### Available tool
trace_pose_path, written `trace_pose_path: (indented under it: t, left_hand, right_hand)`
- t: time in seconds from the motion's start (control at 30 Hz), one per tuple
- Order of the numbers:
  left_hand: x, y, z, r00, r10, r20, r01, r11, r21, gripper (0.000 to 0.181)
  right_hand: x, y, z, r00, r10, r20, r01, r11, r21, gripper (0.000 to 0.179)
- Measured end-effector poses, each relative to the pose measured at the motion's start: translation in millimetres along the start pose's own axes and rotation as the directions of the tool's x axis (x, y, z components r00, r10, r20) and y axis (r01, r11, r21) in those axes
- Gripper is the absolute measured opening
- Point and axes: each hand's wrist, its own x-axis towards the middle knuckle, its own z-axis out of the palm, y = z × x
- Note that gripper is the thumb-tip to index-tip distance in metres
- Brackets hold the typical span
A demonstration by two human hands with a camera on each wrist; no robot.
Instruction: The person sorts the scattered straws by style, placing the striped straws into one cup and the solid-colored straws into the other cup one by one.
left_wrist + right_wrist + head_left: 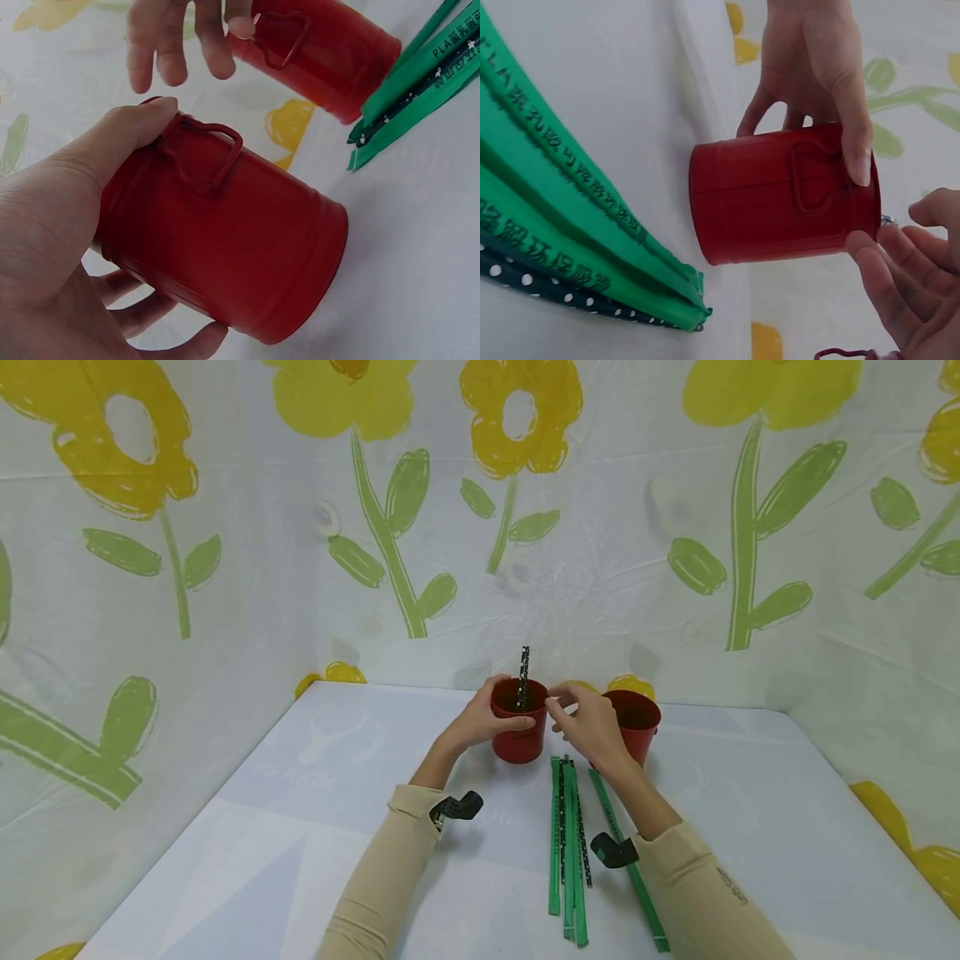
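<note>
Landmark: held red bucket [517,745], standing on the white table [255,843]; hands are working at its rim.

Left hand [482,720]: wrapped round the bucket's upper part, thumb on the near side by the rim, other fingers curled round the far side. Firm contact.

Right hand [591,727]: just right of the bucket's rim, fingers loosely bent and apart, pinching nothing I can see. Can't tell if a fingertip touches the rim (left wrist view shows the fingers hanging spread).

Black dotted straw [524,664] stands in the bucket, top well above the rim, slight tilt. Can't tell if it's just one.

Second red bucket [643,742]: right of the held one, apart, partly behind the right hand. Green wrapped straws [568,877] plus loose dotted straws [582,843]: bunched on the near side of the held bucket. Lone green wrapper [645,902] lies right of that bunch, slanted, partly under the right forearm.
</note>
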Motion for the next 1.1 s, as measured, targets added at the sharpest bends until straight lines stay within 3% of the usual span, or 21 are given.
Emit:
trace_pose_path:
  t: [0.23, 0.4, 0.7, 0.97, 1.1]
  left_hand:
    - [17.7, -31.6, 4.8, 0.999, 0.022, -0.041, -0.022, 1.000, 0.001, 0.092]
    - [15.8, -29.5, 5.7, 0.997, 0.034, -0.064, -0.034, 0.999, 0.007, 0.087]
    - [16.3, -29.8, 6.0, 0.998, 0.016, -0.059, -0.015, 1.000, 0.013, 0.094]
    - [16.7, -30.1, 5.7, 0.998, 0.010, -0.066, -0.009, 1.000, 0.021, 0.094]
    - [17.0, -30.2, 5.7, 0.998, 0.009, -0.063, -0.008, 1.000, 0.020, 0.094]
  right_hand:
    - [-8.8, 5.2, 0.2, 0.998, 0.031, 0.051, -0.030, 0.999, -0.028, 0.034]
    - [-15.2, 9.4, 0.4, 0.995, 0.038, 0.093, -0.031, 0.997, -0.076, 0.035]
    - [-31.8, 14.4, -1.3, 0.980, 0.080, 0.182, -0.056, 0.989, -0.134, 0.034]
    - [-40.7, 14.6, 3.2, 0.934, 0.171, 0.314, -0.137, 0.982, -0.127, 0.034]
    - [-42.2, 13.9, 5.4, 0.919, 0.199, 0.341, -0.159, 0.977, -0.142, 0.034]
